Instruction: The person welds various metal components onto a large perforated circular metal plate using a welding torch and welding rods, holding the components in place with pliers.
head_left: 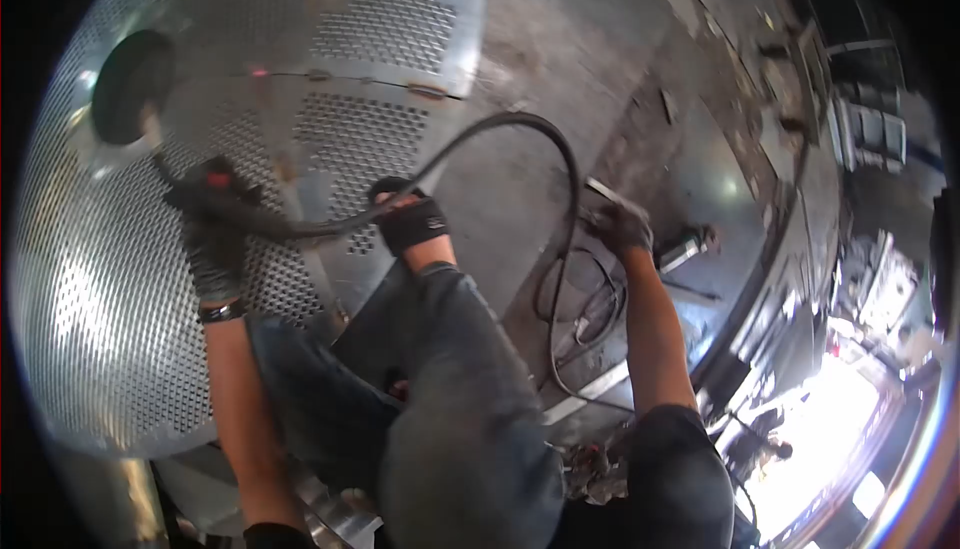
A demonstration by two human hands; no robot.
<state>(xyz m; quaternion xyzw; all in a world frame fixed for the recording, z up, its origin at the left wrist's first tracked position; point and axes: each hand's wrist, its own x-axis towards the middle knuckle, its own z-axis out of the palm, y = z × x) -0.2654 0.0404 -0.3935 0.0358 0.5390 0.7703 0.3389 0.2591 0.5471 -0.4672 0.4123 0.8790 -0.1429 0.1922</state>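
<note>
Denim knee (465, 439) — beyond, left hand (212, 207) grips black hose (515, 120) over perforated metal (115, 334).

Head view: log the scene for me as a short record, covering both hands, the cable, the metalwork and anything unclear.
Left hand: dark-gloved, closed around one end of the black cable
Right hand: gloved, beside a pale strip; grip unclear
Cable route: arches from left hand past the foot, then down between right hand and knee
Metalwork: perforated metal panel under left hand
Unclear: dark round shape, opening or disc
</note>
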